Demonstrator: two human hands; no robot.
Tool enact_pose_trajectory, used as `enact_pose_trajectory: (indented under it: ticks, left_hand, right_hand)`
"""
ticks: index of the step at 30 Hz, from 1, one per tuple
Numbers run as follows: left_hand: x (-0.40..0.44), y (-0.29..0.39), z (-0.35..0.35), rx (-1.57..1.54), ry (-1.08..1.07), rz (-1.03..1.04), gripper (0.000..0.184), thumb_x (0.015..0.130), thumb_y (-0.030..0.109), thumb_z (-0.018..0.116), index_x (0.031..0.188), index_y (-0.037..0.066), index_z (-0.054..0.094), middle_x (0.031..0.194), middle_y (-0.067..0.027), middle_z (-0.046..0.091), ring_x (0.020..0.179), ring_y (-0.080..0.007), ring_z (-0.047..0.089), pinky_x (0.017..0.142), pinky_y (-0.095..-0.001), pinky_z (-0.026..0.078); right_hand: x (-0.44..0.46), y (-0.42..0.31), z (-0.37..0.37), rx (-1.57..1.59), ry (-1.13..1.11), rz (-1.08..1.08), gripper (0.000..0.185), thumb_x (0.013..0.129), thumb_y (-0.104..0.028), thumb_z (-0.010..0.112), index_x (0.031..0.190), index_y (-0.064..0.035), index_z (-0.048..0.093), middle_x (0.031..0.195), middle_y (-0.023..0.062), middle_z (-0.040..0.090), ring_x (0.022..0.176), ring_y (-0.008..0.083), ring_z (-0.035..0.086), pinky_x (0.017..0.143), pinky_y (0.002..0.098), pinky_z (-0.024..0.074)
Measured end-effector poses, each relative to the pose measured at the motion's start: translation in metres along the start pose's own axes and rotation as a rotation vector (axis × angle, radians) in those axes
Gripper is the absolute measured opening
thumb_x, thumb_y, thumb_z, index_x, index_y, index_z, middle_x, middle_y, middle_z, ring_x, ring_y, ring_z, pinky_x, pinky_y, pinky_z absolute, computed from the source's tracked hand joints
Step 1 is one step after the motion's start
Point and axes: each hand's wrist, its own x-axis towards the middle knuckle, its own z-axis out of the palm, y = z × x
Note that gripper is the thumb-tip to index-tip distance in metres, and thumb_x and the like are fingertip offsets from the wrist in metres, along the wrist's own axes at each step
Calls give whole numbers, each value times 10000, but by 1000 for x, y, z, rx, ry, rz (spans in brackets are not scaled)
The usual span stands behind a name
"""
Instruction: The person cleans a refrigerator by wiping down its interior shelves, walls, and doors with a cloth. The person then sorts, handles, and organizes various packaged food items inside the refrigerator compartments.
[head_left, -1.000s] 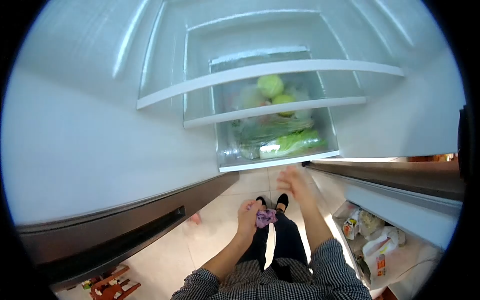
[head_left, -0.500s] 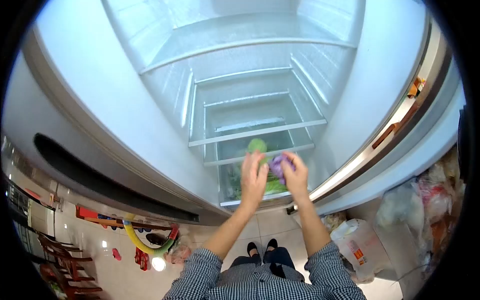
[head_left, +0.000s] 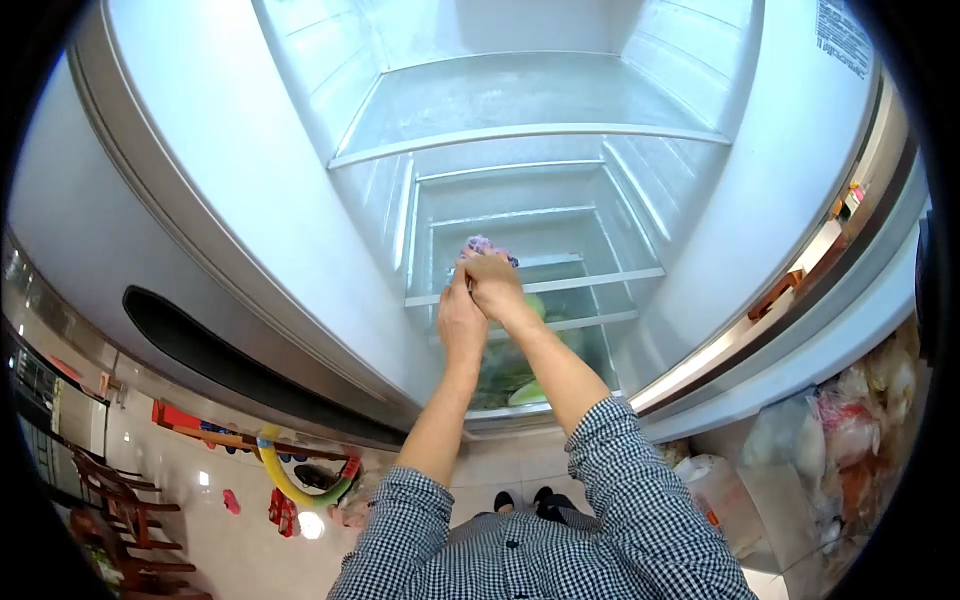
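Note:
A crumpled purple cloth shows past the fingers of my right hand, which is closed on it over the lower glass shelf of the fridge. My left hand is right beside it, touching or nearly touching the right hand near the shelf's front edge. Its fingertips are partly hidden, so their grip cannot be made out. Below my hands, behind the clear drawer front, lie green vegetables, and a round green one is partly covered by my right wrist.
An upper glass shelf spans the fridge above my hands. The left door and right door stand open at the sides. Plastic bags are piled at the right. Wooden chairs and a yellow-green ring are at the lower left.
My right hand has moved up and left with the purple cloth, from above the drawer to the lower shelf. The left hand has shifted left beside it. The view has tilted slightly.

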Motion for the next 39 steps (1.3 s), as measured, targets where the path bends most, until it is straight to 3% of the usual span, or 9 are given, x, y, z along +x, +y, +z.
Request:
enact_pose_trajectory:
  ticks: [3,5,14,19,23,25,31,36,39]
  left_hand:
    - [-5,-4,-4,4,18,10,330,815,29,485,1141,-9,522,1023,-186,624,958,-367,578,913,-468,416]
    - [-7,-8,1,88,34,91,348,801,13,475,1145,-17,524,992,-202,621,988,-356,575,927,-443,424]
    - [-9,-17,6,144,78,233,293,775,-2,475,1054,-35,560,1020,-236,609,1048,-354,555,958,-457,397]
    - [12,-11,0,244,-31,99,241,750,60,517,970,37,612,905,-179,651,807,-353,619,743,-455,472]
    - [46,-3,12,241,-45,-106,218,793,95,484,958,49,619,799,-152,649,725,-362,606,680,-451,474]
    - [62,0,20,314,-123,-314,223,808,116,459,955,47,613,814,-151,657,743,-349,619,661,-448,474]
    - [80,-34,27,-326,175,-519,263,826,125,434,1008,48,608,827,-163,652,802,-354,615,715,-423,471]
    - [83,-15,55,-190,102,-183,270,800,81,465,1030,21,593,982,-181,628,900,-349,594,783,-417,463]
    - [89,-2,82,-159,-27,47,277,797,60,472,1049,11,576,1029,-188,608,931,-358,575,789,-434,456]
  right_hand:
    - [10,0,-14,92,-162,73,235,782,-59,493,988,-86,601,1036,117,607,999,327,557,807,432,426]
    - [9,27,-29,-147,-333,346,249,807,-70,466,1015,-92,600,1022,117,611,1009,324,563,809,436,438]
    - [-26,198,-84,-463,-178,417,373,848,-221,514,1204,-109,523,1279,151,488,1183,357,435,926,507,372]
    - [40,205,-32,-510,-305,550,425,831,-306,539,1210,-115,522,1302,151,459,1175,378,423,923,534,356]
    - [104,151,26,-395,-669,489,488,829,-361,507,1237,-94,517,1285,152,488,1187,352,433,966,538,316]
    - [95,130,64,-432,-500,131,437,825,-307,532,1220,-121,523,1223,115,529,1108,365,478,887,533,364]
    - [52,66,31,146,-262,-130,358,832,-226,545,1174,-117,547,1188,117,551,1117,387,483,928,519,354]
    - [42,67,-62,247,-500,16,302,841,-177,553,1137,-117,553,1211,111,538,1177,356,455,952,461,363]
    - [24,128,-63,84,-310,107,265,845,-170,544,1103,-112,566,1191,123,550,1145,363,474,943,461,367]
